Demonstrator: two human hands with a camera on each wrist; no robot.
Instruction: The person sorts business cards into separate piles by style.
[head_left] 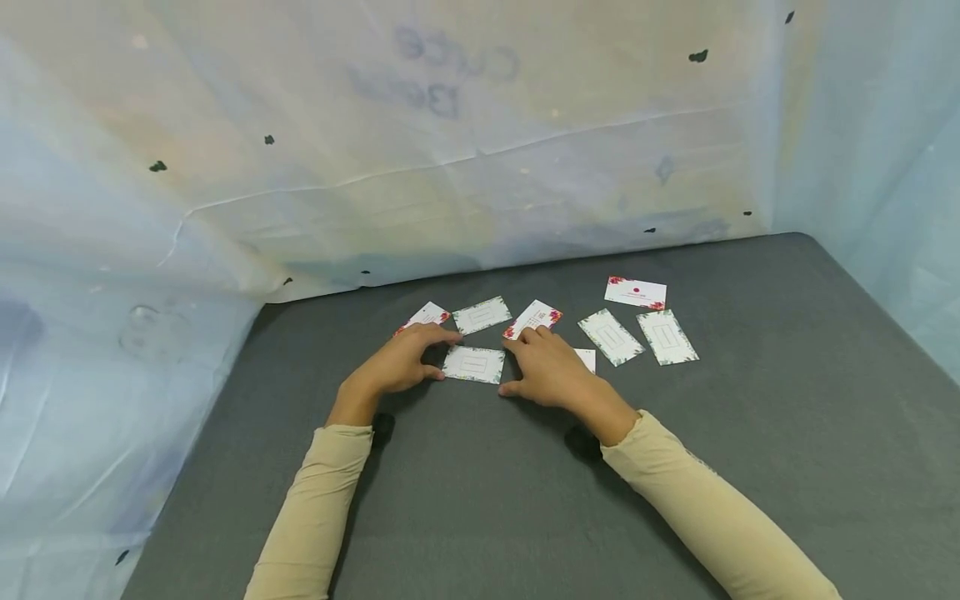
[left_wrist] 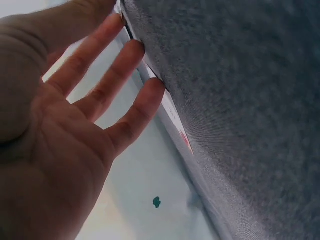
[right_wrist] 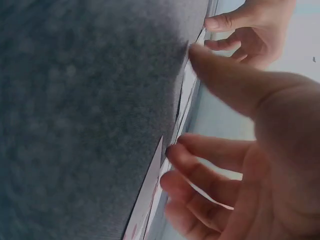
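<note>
Several small white cards with floral corners lie on a grey table [head_left: 487, 500]. One card [head_left: 473, 364] lies between my two hands. My left hand [head_left: 441, 355] rests with its thumb at that card's left edge, and its straight fingers reach over toward a red-cornered card [head_left: 425, 317]. In the left wrist view those fingers [left_wrist: 125, 70] touch a card edge [left_wrist: 172, 115]. My right hand [head_left: 517, 364] has its fingertips on another red-cornered card [head_left: 533, 319] and its thumb on the table near the middle card's right corner. Neither hand holds anything.
More cards lie at the back: one [head_left: 482, 315] between the red-cornered two, three to the right [head_left: 635, 292] [head_left: 611, 337] [head_left: 667, 337], and one [head_left: 586, 358] partly under my right hand. Pale plastic sheeting [head_left: 450, 167] walls in the table at the back and sides.
</note>
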